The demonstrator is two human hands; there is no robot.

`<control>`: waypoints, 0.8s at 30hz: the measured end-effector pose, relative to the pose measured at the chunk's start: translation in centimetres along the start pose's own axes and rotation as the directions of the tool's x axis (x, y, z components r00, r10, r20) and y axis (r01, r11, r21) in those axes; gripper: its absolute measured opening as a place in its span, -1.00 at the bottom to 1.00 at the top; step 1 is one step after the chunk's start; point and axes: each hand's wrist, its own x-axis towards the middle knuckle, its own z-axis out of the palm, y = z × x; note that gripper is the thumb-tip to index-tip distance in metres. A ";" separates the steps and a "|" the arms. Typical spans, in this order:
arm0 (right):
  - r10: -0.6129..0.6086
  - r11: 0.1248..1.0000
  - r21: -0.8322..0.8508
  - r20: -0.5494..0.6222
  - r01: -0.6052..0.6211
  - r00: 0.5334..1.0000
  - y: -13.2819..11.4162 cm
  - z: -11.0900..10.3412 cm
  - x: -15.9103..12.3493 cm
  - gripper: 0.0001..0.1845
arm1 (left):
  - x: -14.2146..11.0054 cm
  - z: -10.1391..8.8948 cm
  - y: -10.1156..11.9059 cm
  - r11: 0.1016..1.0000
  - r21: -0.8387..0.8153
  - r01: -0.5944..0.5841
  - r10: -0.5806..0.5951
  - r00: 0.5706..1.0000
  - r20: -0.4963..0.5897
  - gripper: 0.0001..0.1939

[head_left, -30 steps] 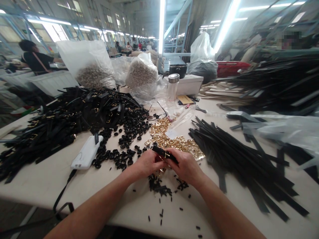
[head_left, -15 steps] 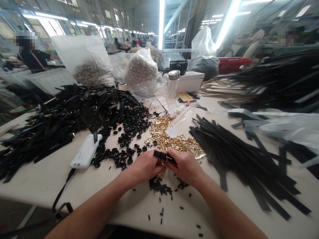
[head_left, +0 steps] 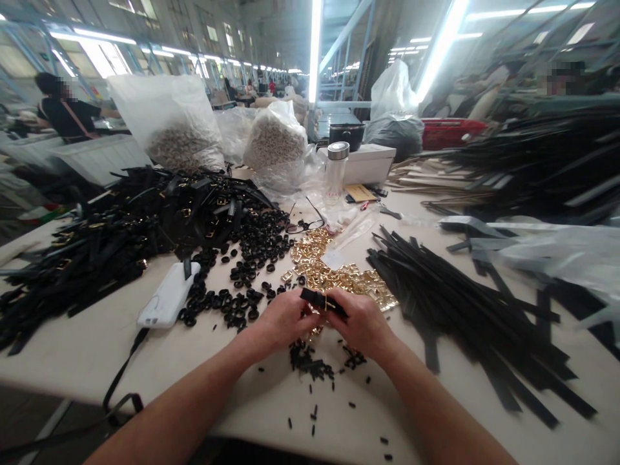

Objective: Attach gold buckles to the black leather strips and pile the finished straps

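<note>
My left hand (head_left: pixel 283 321) and my right hand (head_left: pixel 361 323) meet over the table's near middle, both pinched on a short black strap (head_left: pixel 314 298) with a gold buckle on it. Right behind the hands lies a heap of gold buckles (head_left: pixel 339 274). Black rings (head_left: pixel 247 271) are spread to the left of that heap. Small black bits (head_left: pixel 310 365) lie scattered under and in front of my hands. A fan of long black straps (head_left: pixel 465 310) lies to the right.
A big pile of finished black straps with buckles (head_left: pixel 121 239) fills the left. A white power bank (head_left: pixel 169 295) with a cable lies near it. Bags of rings (head_left: pixel 274 139), a bottle (head_left: pixel 336 169), glasses (head_left: pixel 305 223) and a white box (head_left: pixel 371 161) stand behind. A person (head_left: pixel 65 110) works far left.
The strap's left end has shifted a little between my fingers; the hands stay in the same place, working the buckle on the strap.
</note>
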 end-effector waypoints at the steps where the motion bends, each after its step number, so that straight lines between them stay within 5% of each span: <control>1: 0.008 1.000 -0.002 -0.011 -0.008 1.000 0.0 0.0 0.0 -0.80 | 0.0 0.0 0.0 0.998 -0.066 -0.001 0.000 1.000 -0.022 -0.87; 6: 0.029 0.999 -0.033 -0.015 -0.029 0.999 0.1 0.1 0.1 -0.76 | 0.1 -0.2 0.4 0.950 -0.312 -0.015 -0.006 0.998 -0.066 -0.72; 17: 0.031 0.999 0.011 -0.007 -0.031 0.999 0.0 0.1 0.1 -0.80 | 0.0 -0.4 0.4 0.912 -0.410 -0.004 -0.068 0.985 -0.161 -0.75; 24: 0.046 0.998 0.037 -0.031 -0.045 0.998 0.0 -0.3 0.2 -0.75 | 0.5 -0.9 -0.1 0.768 -0.641 -0.011 -0.162 0.964 -0.211 -0.80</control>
